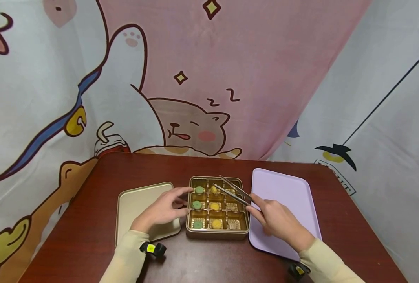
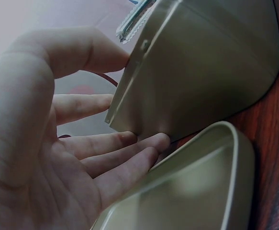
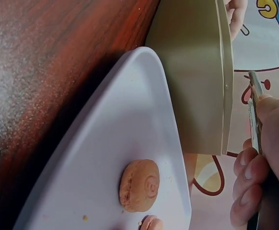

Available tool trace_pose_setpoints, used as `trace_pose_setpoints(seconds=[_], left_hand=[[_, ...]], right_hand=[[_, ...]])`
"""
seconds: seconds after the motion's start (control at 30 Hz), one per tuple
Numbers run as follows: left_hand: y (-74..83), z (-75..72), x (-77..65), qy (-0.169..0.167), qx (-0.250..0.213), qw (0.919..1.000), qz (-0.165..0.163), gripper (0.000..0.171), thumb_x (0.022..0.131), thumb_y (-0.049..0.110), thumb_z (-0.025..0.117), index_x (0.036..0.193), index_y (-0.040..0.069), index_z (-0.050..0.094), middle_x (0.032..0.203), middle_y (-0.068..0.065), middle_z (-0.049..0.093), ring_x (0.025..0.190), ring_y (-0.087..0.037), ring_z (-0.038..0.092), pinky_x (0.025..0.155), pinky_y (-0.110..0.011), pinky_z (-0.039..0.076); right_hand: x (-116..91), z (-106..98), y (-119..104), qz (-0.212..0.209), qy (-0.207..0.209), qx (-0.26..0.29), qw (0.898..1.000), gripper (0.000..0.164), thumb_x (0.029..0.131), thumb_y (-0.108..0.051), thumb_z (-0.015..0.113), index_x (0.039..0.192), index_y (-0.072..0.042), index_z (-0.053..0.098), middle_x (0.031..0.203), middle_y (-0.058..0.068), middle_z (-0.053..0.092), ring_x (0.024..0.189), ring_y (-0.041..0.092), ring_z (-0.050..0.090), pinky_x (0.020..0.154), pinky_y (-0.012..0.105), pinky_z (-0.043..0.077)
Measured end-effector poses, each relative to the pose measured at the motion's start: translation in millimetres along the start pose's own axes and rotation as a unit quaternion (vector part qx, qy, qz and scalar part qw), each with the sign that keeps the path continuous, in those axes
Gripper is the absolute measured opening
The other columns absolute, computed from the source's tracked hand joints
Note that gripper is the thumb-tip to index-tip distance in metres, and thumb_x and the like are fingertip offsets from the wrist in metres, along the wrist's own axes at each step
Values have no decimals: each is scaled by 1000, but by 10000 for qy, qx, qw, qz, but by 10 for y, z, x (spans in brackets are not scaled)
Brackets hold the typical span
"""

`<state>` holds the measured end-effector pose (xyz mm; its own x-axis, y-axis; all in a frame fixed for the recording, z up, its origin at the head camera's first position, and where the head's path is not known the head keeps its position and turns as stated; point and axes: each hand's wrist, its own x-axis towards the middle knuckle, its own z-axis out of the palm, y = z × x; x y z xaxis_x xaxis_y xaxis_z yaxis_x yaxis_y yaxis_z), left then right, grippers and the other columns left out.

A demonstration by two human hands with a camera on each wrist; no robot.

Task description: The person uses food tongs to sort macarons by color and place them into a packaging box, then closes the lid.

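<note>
A gold tin (image 1: 218, 236) with a divided gold insert stands in the middle of the table. Its left column holds green cookies (image 1: 197, 224), its middle column yellow ones (image 1: 216, 223); bare ribbed bottoms show in the right column. With fingers extended, my left hand (image 1: 167, 208) touches the tin's left side and rim. My right hand (image 1: 276, 220) grips metal tongs (image 1: 235, 193) from the right. Their arms are spread, one tip close over the yellow cookie (image 1: 214, 190) in the back middle compartment.
Left of the tin lies its gold lid (image 1: 138, 204), inner side up. A lilac tray (image 1: 283, 184) sits to the right, bearing an orange-brown cookie (image 3: 139, 185) and a pink one (image 3: 151, 223) in the right wrist view. A printed cloth (image 1: 266, 78) hangs behind the table.
</note>
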<state>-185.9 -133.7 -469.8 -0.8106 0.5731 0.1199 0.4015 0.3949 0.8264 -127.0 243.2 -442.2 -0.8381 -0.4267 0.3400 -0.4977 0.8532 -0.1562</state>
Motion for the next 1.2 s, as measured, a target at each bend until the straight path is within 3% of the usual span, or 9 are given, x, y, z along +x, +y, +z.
trace_pose_setpoints(seconds=[0.5, 0.87, 1.2], left_hand=[[-20, 2, 3, 7, 25, 10000, 14, 65, 92, 6, 75, 153, 3, 50, 145, -18, 58, 113, -29, 71, 99, -36, 61], [1, -7, 2, 9, 49, 10000, 11, 65, 93, 7, 75, 153, 5, 50, 145, -19, 58, 114, -31, 70, 100, -37, 61], [1, -1, -2, -6, 45, 10000, 17, 65, 93, 7, 75, 153, 3, 50, 144, -19, 59, 114, -31, 70, 100, -38, 61]], right_hand=[[-59, 1, 15, 183, -242, 223, 9993, 42, 105, -37, 65, 136, -8, 65, 63, -21, 47, 52, -9, 43, 50, 24, 49], [-147, -60, 51, 373, -137, 358, 9986, 31, 105, -35, 66, 131, -17, 65, 63, -26, 47, 53, -10, 44, 49, 22, 45], [-272, -98, 125, 235, 161, 253, 9993, 25, 101, -29, 73, 123, -20, 65, 64, -30, 50, 58, -10, 50, 48, 24, 44]])
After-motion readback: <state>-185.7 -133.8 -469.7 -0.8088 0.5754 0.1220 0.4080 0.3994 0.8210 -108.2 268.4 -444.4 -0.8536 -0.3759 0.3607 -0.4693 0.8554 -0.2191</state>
